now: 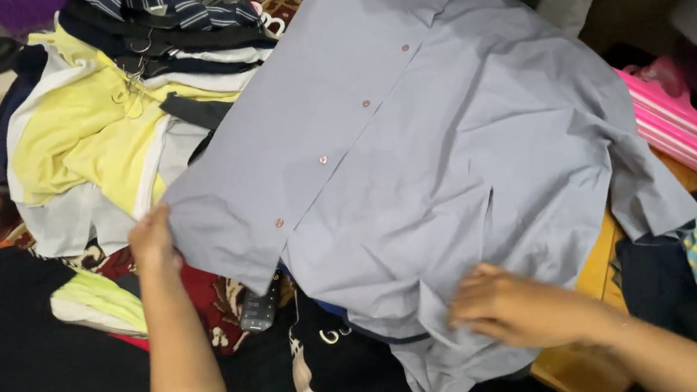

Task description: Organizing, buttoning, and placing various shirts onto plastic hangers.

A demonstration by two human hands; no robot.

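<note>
— Where's the blue-grey shirt (431,150)?
— Spread button-side up over the clothes pile (93,139). Left hand (152,242) fingers pinch its hem corner; right hand (504,305) lies flat, fingers open, on the lower edge

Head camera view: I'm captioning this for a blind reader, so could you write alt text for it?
A grey-blue button-up shirt lies spread flat over a pile of clothes, the left hand gripping its hem corner and the right hand pressing on its lower edge. Around it lie a yellow and white garment, a pink striped item and a dark remote control.
</note>
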